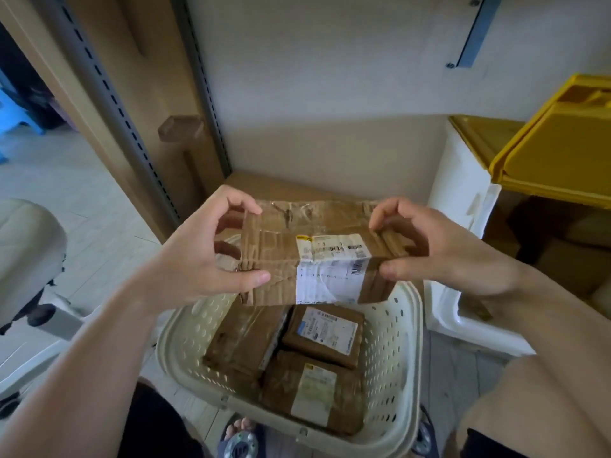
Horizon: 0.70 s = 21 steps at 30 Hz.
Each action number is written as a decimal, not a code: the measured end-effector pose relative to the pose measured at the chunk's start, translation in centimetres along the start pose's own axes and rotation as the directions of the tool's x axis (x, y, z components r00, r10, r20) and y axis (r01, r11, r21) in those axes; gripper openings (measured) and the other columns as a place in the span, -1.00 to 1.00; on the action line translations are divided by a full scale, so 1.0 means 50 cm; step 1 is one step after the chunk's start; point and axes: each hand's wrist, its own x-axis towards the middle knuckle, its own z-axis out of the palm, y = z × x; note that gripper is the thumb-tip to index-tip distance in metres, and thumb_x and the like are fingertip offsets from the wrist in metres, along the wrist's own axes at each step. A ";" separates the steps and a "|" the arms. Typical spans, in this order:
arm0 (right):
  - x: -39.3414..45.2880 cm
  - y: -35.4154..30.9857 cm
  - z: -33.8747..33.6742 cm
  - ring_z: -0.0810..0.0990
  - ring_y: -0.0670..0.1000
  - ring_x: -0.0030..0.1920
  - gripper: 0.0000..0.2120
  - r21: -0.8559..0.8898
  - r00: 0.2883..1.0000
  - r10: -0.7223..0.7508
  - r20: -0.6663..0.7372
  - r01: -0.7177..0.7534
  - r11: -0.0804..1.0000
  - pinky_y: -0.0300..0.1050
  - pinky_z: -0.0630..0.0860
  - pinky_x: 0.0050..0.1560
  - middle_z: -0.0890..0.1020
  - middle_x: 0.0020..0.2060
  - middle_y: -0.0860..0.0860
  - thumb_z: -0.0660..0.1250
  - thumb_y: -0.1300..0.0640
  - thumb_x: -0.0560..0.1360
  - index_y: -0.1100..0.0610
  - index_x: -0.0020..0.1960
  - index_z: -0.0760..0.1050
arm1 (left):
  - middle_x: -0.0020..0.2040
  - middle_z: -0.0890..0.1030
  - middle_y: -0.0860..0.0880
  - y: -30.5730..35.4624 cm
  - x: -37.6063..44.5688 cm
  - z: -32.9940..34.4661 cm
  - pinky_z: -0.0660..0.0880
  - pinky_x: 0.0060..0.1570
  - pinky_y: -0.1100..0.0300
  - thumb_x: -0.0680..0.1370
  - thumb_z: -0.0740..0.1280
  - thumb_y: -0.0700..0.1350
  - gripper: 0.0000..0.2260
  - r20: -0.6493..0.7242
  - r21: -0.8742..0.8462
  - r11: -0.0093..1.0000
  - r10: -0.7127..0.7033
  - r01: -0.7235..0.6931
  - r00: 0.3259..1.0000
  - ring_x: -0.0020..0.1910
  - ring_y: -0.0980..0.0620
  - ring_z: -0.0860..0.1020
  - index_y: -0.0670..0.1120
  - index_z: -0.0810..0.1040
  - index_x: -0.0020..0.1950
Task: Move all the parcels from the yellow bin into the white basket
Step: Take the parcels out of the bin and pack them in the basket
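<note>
A crumpled brown cardboard parcel (281, 256) with a white shipping label hangs in the air above the white basket (401, 352). My left hand (205, 256) pinches its left edge between thumb and curled fingers. My right hand (436, 249) pinches its right edge the same way. Inside the basket lie three brown parcels: one at the left (243, 342), one at the back right (325, 332) and one in front (312, 395), each with a label. The yellow bin (555, 153) sits at the upper right; its inside is hidden from here.
A white stand (463, 233) carries the yellow bin to the right of the basket. A tall wooden shelf frame (139, 104) rises at the left, a pale wall behind. A grey chair (29, 256) stands at the far left. My feet (241, 438) show below the basket.
</note>
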 end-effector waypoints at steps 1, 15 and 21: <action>0.001 0.004 0.010 0.57 -0.05 0.26 -0.55 -0.161 0.999 0.028 0.029 -0.023 0.987 -0.17 0.59 0.12 0.48 0.29 -0.12 0.61 0.13 0.36 -0.08 0.13 0.47 | 0.11 0.54 0.23 -0.004 0.000 0.006 0.62 -0.05 0.21 0.33 0.66 -0.10 -0.45 0.029 0.058 0.998 -0.007 0.005 1.000 0.18 0.06 0.58 0.05 0.42 0.16; 0.020 0.110 0.169 0.45 0.04 0.12 -0.25 -0.759 0.974 0.216 0.071 -0.088 0.645 0.09 0.43 0.18 0.44 0.21 -0.07 0.54 -0.22 0.31 -0.07 0.32 0.20 | 0.42 0.36 0.21 -0.119 -0.029 0.170 0.50 0.30 0.18 0.26 0.63 0.19 -0.12 0.222 0.350 0.919 -0.272 0.184 0.936 0.24 0.26 0.45 0.25 0.23 0.46; 0.032 0.105 0.167 0.58 0.05 -0.03 0.04 -0.649 0.983 0.141 -0.118 -0.184 0.738 -0.01 0.54 -0.02 0.53 0.23 -0.01 0.57 -0.28 0.28 -0.09 0.53 0.02 | 0.63 0.14 -0.08 -0.284 -0.050 0.178 0.54 0.30 -0.01 0.50 0.49 -0.14 -0.02 0.255 0.586 0.725 -0.588 0.361 0.767 0.42 -0.21 0.42 0.13 -0.13 0.68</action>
